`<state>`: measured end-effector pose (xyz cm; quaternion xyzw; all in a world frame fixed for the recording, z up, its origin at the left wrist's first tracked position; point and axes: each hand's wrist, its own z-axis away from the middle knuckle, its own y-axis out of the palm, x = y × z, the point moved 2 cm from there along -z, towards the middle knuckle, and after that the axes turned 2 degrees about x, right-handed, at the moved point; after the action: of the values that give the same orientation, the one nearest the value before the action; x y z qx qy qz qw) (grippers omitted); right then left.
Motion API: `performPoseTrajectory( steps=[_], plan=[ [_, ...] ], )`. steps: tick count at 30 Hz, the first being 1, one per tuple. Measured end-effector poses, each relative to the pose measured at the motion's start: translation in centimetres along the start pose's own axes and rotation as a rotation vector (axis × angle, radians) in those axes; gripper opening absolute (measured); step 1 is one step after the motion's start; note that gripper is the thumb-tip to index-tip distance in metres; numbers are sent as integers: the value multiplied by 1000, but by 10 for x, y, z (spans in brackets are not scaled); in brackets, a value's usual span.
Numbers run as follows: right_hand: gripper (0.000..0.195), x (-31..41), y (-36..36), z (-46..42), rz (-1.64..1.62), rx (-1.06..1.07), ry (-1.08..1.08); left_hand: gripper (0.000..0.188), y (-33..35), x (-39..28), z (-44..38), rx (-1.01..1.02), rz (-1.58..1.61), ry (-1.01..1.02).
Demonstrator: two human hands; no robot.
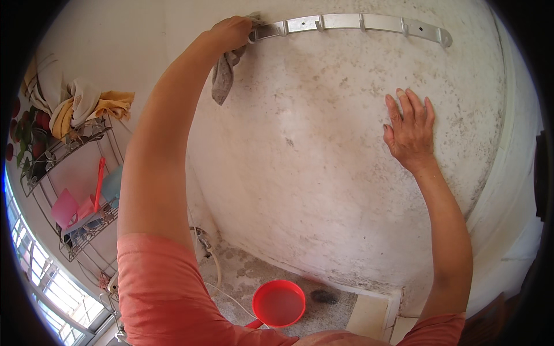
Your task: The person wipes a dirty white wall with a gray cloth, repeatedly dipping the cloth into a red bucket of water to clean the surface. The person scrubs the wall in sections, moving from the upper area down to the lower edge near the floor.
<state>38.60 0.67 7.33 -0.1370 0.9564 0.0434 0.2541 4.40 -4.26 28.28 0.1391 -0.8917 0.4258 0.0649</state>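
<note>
High on the stained white wall (303, 164), a metal hook rail (342, 21) runs across, with several hooks along it. My left hand (233, 33) grips a grey cloth (224, 78) at the rail's left end; one part of the cloth hangs down below the hand, and a bit shows above it. Lower and to the right, my right hand (411, 129) rests against the wall with fingers spread and nothing in it. Dark mould-like specks and brownish marks mottle the wall around both hands.
Below, a red dipper (279, 302) with cloudy liquid stands on the rough floor (238, 268), beside a dark object (323, 296). A pale hose (217, 268) drops near the corner. At left hangs a wire rack (69, 151) with cloths (86, 104) and a pink cup (65, 207), above a barred window (56, 285).
</note>
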Motion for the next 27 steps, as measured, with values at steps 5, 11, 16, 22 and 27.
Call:
performPoseTrajectory(
  steps=[5,11,16,22,27],
  plan=[
    [57,5,3,-4,-29,2,12,21,26,107,14,-455,113,-195],
    [59,1,-1,0,4,0,0,23,43,98,-2,-428,465,-238],
    [58,4,2,-1,-54,-17,4,19,54,81,-21,-249,612,-468],
    [58,5,-1,-3,-20,-6,7,28,46,80,-31,-243,624,-301],
    [60,3,1,-1,-48,28,0,31,32,72,-8,-281,392,-195]
  ],
)
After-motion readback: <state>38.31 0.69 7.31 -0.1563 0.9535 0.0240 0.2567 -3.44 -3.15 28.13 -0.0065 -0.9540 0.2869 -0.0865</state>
